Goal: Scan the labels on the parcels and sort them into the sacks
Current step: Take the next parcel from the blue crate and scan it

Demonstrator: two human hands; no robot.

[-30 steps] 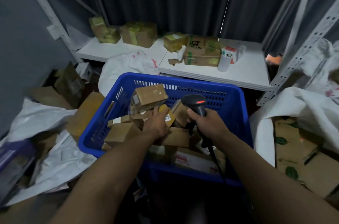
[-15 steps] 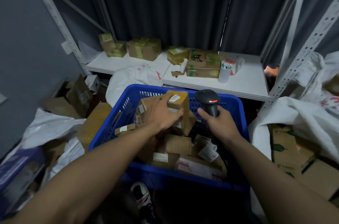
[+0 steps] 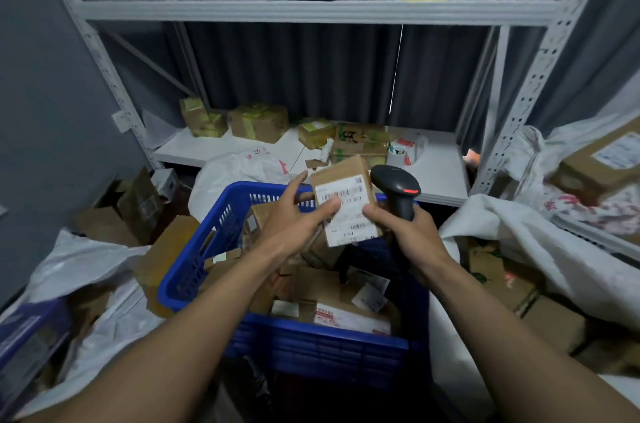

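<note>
Above blue crate [image 3: 194,263], left grip [image 3: 294,225] pinches labelled parcel [image 3: 343,180]; right grip [image 3: 412,235] clasps scanner [image 3: 394,187] beside it

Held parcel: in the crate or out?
Out. Left hand holds the parcel raised over the blue crate, label toward camera; right hand grips the scanner.

On the parcel [image 3: 341,170] you hold, the white label [image 3: 350,214] carries barcodes and digits that read roughly "12 012"; the rest blurs. Red print on the sack [image 3: 239,168] is unreadable.

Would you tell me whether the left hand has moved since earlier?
Yes: the left hand rose from inside the blue crate to its far rim, gripping a parcel.
</note>
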